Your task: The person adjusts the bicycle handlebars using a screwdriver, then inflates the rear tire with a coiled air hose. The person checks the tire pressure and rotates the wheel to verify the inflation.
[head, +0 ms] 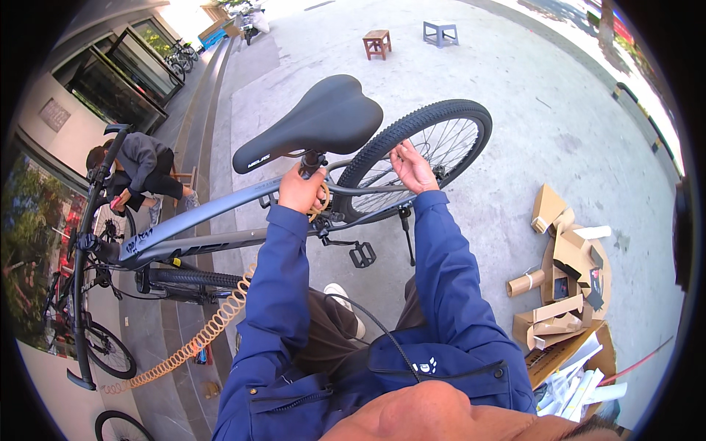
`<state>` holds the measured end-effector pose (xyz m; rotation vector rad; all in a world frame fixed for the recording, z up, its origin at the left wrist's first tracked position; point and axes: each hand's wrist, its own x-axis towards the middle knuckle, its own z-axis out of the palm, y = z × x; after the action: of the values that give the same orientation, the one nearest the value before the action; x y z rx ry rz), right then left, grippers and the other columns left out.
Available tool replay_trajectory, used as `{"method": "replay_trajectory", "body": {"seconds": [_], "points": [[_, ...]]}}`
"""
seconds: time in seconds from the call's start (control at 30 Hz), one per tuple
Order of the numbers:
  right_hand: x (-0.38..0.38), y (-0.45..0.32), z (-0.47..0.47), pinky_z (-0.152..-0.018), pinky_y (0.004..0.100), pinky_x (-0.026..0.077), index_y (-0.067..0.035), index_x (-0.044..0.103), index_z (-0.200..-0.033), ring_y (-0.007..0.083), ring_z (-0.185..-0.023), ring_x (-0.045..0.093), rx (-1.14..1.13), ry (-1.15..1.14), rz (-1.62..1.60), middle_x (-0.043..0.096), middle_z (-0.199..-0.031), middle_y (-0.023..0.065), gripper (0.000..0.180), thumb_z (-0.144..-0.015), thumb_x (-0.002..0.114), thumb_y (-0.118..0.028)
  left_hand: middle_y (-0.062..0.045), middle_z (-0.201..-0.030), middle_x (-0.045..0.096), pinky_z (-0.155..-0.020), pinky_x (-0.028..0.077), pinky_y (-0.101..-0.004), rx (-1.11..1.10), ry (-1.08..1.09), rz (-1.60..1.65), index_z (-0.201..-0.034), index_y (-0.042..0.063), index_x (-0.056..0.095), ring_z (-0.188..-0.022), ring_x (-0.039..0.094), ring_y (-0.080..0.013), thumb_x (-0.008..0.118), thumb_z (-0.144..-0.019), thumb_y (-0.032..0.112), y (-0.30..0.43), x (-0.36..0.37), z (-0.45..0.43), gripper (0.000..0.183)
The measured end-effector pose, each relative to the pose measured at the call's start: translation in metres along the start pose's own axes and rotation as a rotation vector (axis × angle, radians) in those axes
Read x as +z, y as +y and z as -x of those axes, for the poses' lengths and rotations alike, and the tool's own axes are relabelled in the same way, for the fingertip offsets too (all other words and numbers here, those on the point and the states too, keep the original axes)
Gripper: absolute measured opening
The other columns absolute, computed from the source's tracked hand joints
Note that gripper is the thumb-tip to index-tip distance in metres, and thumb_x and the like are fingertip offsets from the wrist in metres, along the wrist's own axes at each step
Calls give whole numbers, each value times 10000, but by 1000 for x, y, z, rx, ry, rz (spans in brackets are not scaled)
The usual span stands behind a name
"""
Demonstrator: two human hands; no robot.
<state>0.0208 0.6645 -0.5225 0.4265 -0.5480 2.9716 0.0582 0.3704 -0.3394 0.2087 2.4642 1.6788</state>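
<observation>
A grey-blue bicycle stands before me, its black saddle [325,118] above the frame's top tube [207,205]. My left hand [301,189] is closed around the seat post below the saddle, and part of a coiled orange air hose [204,333] loops at its fingers. My right hand [412,167] is at the rear wheel, its fingertips bent near the inner edge of the black knobbly tyre [411,127]; whether they pinch anything cannot be told. Below are a black pedal [362,254] and the kickstand [407,234]. The handlebar [83,275] is at the far left.
Torn cardboard pieces [571,264] and a cardboard box [604,353] of packing scraps lie at the right. A wooden stool [377,44] and a plastic stool [440,33] stand farther off. Another person [144,165] sits by the steps [201,105] at the left, near more bicycles.
</observation>
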Motion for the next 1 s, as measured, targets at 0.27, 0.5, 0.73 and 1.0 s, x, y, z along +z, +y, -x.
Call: {"method": "replay_trajectory", "body": {"seconds": [0.27,0.5,0.73,1.0], "points": [[0,-1,0,-1036,269,567,1,528,-1471,154,-1147,646,3,72,4,640,-1354,88,380,-1099,554,-73,-41,-626,602,-409,467,-314,-3,8,-12,-1082,11,642,-419,543,-135,734,-979,228,0,0,1,257],[-6,-3,-4,-1022,285,583,3,576,-1423,161,-1141,669,24,205,-58,682,-1291,71,360,-1076,612,-89,-71,-652,637,-423,477,-302,-16,-24,-12,-1123,4,628,-445,579,-145,716,-988,193,3,-1,1,248],[-11,-28,16,-735,251,590,-21,710,-967,107,-795,671,89,509,576,695,-862,23,273,-1023,730,-287,-97,-811,720,-520,563,-298,25,103,289,-1643,118,244,-557,662,-157,626,-1040,106,-29,19,51,714],[57,-29,79,-547,266,363,-48,763,-1027,82,-634,448,786,-8,1325,642,-840,-9,565,-978,680,-605,-125,-1148,713,-896,620,-378,142,238,855,-1289,100,502,-981,754,-234,547,-1095,85,-90,92,74,199]]}}
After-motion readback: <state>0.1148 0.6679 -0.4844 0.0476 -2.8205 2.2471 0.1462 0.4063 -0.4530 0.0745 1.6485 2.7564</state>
